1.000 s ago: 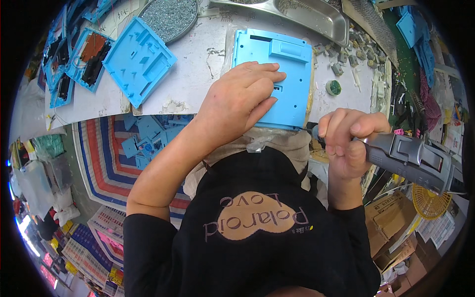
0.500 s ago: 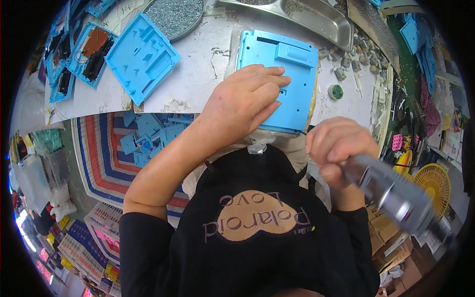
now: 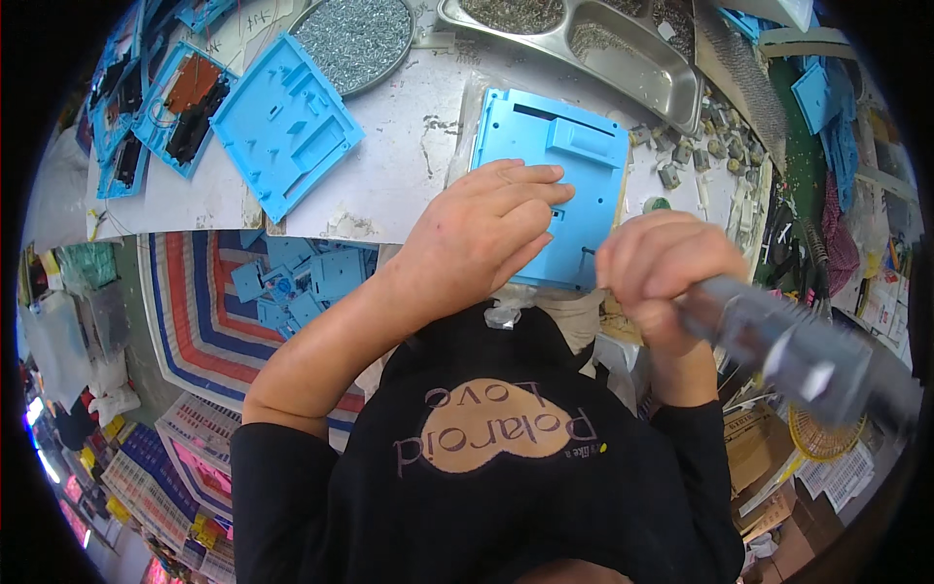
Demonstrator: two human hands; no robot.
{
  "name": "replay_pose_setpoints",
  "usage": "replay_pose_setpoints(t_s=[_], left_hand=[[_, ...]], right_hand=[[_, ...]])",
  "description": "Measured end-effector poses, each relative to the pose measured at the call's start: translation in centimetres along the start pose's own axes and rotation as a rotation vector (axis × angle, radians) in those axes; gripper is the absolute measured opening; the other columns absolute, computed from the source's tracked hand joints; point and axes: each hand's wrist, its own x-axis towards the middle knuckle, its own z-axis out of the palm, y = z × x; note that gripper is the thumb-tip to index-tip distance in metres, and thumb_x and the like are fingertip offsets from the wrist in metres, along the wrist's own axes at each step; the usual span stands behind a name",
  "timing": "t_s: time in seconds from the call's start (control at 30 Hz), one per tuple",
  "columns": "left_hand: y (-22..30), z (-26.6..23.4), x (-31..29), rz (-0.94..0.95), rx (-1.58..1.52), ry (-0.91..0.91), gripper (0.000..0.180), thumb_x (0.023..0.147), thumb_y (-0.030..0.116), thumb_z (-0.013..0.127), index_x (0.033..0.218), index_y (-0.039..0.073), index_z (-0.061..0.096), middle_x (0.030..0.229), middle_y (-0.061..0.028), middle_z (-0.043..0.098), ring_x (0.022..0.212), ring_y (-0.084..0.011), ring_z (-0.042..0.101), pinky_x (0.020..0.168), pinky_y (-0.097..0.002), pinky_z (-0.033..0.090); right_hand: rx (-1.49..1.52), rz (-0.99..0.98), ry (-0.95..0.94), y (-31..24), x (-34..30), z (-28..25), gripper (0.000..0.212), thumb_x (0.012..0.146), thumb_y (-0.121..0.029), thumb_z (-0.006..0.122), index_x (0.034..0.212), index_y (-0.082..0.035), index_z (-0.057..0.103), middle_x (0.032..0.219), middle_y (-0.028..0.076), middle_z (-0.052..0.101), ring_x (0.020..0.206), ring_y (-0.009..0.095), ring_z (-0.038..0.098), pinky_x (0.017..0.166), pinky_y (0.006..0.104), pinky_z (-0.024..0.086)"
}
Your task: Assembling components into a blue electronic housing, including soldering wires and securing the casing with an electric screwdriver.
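Note:
A light blue plastic casing (image 3: 595,185) with slots and screw holes lies on the worktable. Across its left half rests my left hand (image 3: 484,229), palm down, fingers stretched out on the plastic. My right hand (image 3: 669,261) is wrapped round the front of a dark grey power screwdriver (image 3: 778,346), whose body is blurred and points off to the lower right. Its thin bit shows just left of my fingers, over the casing's near right part. Whether the bit touches a screw is too small to tell.
Another blue casing half (image 3: 284,127) and casings with wired parts (image 3: 185,107) lie at left. Behind are a round tray of screws (image 3: 352,44) and a divided metal tray (image 3: 632,63). Small grey parts (image 3: 681,156) scatter at right. A striped bag (image 3: 195,321) holds blue pieces below the table's edge.
The whole view has shifted, so the table sits lower in the picture. The screwdriver bit has moved from the casing's near right edge to farther in over its face. My left hand stays on the casing.

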Motion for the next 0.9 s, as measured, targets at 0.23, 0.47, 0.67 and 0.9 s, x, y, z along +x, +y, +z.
replay_pose_setpoints(t_s=[0.23,0.47,0.67,0.9], left_hand=[[-0.3,-0.1,0.4,-0.005,-0.004,-0.015,0.018,0.086,0.007,0.075,0.084,0.003,0.057,0.126,-0.0126,0.071,0.124,-0.0327,0.064,0.104,-0.0506,0.051],[0.1,-0.3,0.1,-0.045,0.003,-0.036,0.020,0.086,0.007,0.076,0.083,0.003,0.056,0.127,-0.0124,0.071,0.125,-0.0319,0.064,0.104,-0.0505,0.051],[0.1,-0.4,0.4,-0.040,-0.004,-0.058,0.020,0.085,0.006,0.076,0.084,0.003,0.056,0.128,-0.0117,0.070,0.125,-0.0315,0.064,0.104,-0.0501,0.051],[0.0,-0.3,0.3,-0.061,-0.014,-0.038,0.020,0.085,0.005,0.076,0.084,0.003,0.057,0.127,-0.0110,0.071,0.125,-0.0311,0.064,0.105,-0.0497,0.051]], right_hand=[[-0.136,-0.019,0.050,1.5,1.4,-1.9,0.025,0.088,0.003,0.076,0.092,-0.006,0.053,0.068,0.006,0.058,0.059,0.019,0.057,0.064,0.0360,0.053],[0.024,-0.006,-0.005,1.4,3.5,-3.7,0.022,0.091,-0.005,0.075,0.093,-0.005,0.054,0.066,0.005,0.057,0.059,0.017,0.056,0.061,0.0352,0.053],[-0.030,-0.149,0.089,3.3,6.6,-6.0,0.016,0.097,-0.006,0.066,0.096,-0.004,0.050,0.066,0.005,0.053,0.055,0.013,0.050,0.060,0.0350,0.051],[-0.092,-0.087,0.060,4.6,7.0,-6.3,0.017,0.094,0.000,0.067,0.099,-0.002,0.051,0.068,0.005,0.054,0.055,0.012,0.051,0.061,0.0351,0.054]])
